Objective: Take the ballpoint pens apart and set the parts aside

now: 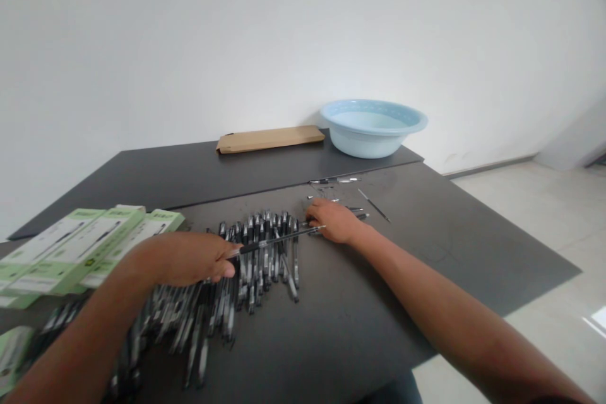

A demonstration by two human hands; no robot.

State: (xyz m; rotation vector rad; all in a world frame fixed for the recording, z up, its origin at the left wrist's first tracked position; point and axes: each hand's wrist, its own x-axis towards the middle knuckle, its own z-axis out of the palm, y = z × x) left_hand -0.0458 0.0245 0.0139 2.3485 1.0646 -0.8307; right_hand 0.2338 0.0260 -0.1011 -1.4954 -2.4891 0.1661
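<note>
My left hand (199, 259) pinches a gel pen (250, 247) by its clear end. A long thin refill (298, 233) sticks out of its black grip toward the right. Below and around that hand lie many black-and-clear pens (260, 274) in a loose heap. My right hand (331, 219) rests low over the table with its fingers curled down among small pen parts (326, 189). What those fingers hold, if anything, is hidden. Right of it lies a single thin refill (374, 205).
Green-and-white pen boxes (71, 246) lie at the left, and part of another green box (14, 353) shows at the lower left edge. A flat cardboard piece (269, 139) and a light blue basin (374, 129) stand at the back of the dark table (454, 233), near the wall.
</note>
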